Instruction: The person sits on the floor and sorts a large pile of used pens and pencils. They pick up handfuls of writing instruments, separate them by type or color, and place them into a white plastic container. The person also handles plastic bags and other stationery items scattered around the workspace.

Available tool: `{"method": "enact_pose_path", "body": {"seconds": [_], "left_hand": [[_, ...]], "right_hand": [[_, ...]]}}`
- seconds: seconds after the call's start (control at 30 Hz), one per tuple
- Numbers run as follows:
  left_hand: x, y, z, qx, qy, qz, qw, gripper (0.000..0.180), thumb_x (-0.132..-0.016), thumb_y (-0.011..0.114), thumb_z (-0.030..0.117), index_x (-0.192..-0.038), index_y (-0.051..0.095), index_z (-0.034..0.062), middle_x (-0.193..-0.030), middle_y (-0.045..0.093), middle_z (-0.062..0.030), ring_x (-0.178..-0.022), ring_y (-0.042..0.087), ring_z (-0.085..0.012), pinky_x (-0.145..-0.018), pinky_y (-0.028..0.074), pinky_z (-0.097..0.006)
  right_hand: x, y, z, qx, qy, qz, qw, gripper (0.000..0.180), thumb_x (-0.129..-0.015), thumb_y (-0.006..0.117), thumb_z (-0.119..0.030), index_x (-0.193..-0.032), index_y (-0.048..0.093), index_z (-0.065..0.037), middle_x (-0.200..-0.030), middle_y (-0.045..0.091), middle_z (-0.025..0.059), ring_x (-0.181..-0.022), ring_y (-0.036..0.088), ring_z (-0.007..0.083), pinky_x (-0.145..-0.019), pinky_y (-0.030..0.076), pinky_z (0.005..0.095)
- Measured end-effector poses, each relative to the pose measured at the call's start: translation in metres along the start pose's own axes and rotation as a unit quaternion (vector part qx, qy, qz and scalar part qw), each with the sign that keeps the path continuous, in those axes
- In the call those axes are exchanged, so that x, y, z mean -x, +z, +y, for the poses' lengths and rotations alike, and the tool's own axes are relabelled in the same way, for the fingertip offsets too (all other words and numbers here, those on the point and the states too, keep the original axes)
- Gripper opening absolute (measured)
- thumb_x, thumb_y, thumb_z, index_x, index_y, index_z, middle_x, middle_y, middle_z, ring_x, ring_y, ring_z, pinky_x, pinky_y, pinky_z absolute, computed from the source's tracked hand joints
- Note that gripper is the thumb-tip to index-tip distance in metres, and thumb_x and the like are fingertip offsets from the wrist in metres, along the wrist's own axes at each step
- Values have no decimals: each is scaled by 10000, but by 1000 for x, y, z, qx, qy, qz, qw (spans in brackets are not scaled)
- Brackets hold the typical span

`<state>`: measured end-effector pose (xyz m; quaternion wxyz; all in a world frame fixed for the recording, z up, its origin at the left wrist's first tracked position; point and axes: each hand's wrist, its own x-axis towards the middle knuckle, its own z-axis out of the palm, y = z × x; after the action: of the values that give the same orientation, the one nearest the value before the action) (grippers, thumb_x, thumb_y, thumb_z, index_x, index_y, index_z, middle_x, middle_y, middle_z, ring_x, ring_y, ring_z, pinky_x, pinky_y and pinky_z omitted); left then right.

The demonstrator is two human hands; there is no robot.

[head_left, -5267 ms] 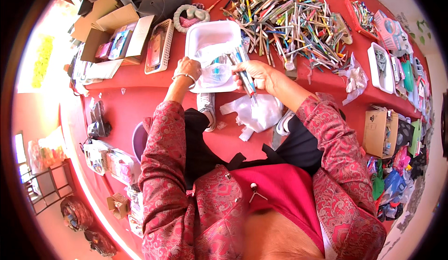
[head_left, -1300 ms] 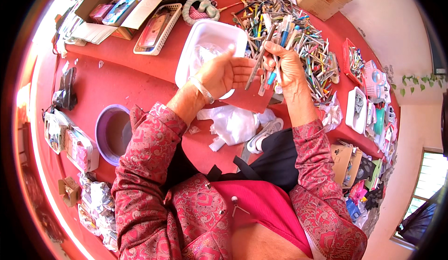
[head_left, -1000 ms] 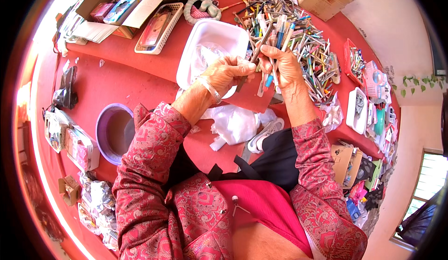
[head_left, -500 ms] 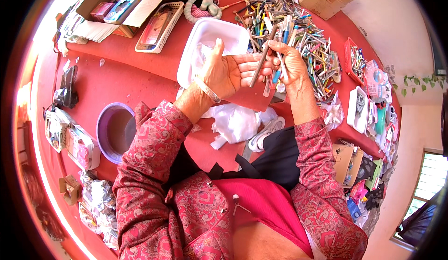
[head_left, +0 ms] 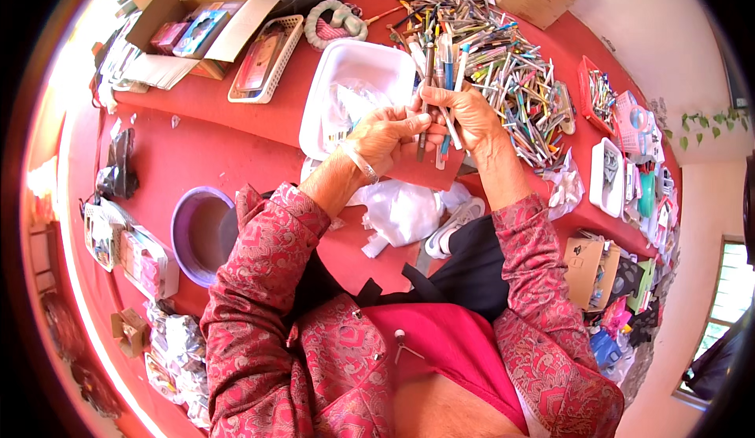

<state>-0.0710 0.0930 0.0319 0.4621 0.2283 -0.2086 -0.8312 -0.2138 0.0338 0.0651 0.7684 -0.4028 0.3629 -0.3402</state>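
Several pens [head_left: 449, 76] stand upright in a loose bunch in my right hand [head_left: 470, 115], closed round them with the thumb across the front. Among them are a blue one, pale ones and a dark brown pen [head_left: 429, 64] at the left of the bunch. My left hand [head_left: 385, 135] meets it from the left, thumb and fingers closed on the brown pen's lower part. Just behind the left hand is a white plastic tub [head_left: 323, 92] with clear plastic wrapping [head_left: 354, 101] inside. Beyond the right hand spreads a large heap of pens [head_left: 515, 68].
A purple basin [head_left: 182, 237] sits at left on the red floor. A white plastic bag [head_left: 401, 211] lies below my hands. An open carton [head_left: 141, 37] and a cream basket [head_left: 295, 33] stand far left; a red basket [head_left: 588, 96] and a white tray [head_left: 599, 186] at right.
My left hand, open palm up before, has turned and closed its fingers on the brown pen. The bunch in my right hand has shifted left and now stands more upright.
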Motion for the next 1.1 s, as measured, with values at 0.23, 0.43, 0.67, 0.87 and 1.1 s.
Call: {"method": "enact_pose_path", "body": {"seconds": [0.23, 0.43, 0.67, 0.87, 1.1], "left_hand": [[-17, -37, 43, -191, 101, 209, 954, 295, -839, 451, 261, -942, 551, 3, -891, 587, -91, -851, 551, -183, -756, 426, -293], [-42, -78, 55, -820, 128, 141, 540, 280, -777, 500, 366, -923, 636, 171, -1130, 479, -144, -1059, 421, -278, -848, 383, -380], [-66, -94, 10, -941, -148, -73, 295, 325, -750, 523, 309, -1040, 584, 177, -1358, 248, -64, -1281, 127, -260, -960, 184, -576], [-80, -107, 11, -911, -76, 51, 402, 452, -771, 505, 212, -1194, 415, 80, -1259, 370, -125, -1180, 331, -271, -963, 259, -465], [-86, -125, 67, -743, 98, 159, 643, 361, -745, 465, 84, -1096, 546, 111, -922, 588, -183, -860, 568, -250, -790, 409, -304]], "right_hand": [[-22, -65, -7, -188, 69, -51, 978, 121, -735, 561, -147, -732, 512, -36, -583, 522, 56, -480, 513, 150, -401, 425, 240], [-4, -41, 16, -92, 151, -5, 984, 232, -784, 562, -120, -964, 515, 19, -662, 560, 55, -540, 573, 114, -448, 496, 242], [-1, -49, 35, -104, 188, 17, 977, 200, -818, 538, -211, -898, 538, -28, -660, 558, 33, -528, 552, 112, -468, 486, 251], [-2, -44, 32, -93, 183, 29, 978, 202, -809, 551, -220, -872, 537, -29, -665, 567, 44, -526, 555, 119, -469, 487, 254], [-14, -35, 56, -82, 215, 33, 973, 159, -749, 621, -145, -797, 537, -19, -622, 549, 36, -511, 542, 120, -458, 479, 246]]}}
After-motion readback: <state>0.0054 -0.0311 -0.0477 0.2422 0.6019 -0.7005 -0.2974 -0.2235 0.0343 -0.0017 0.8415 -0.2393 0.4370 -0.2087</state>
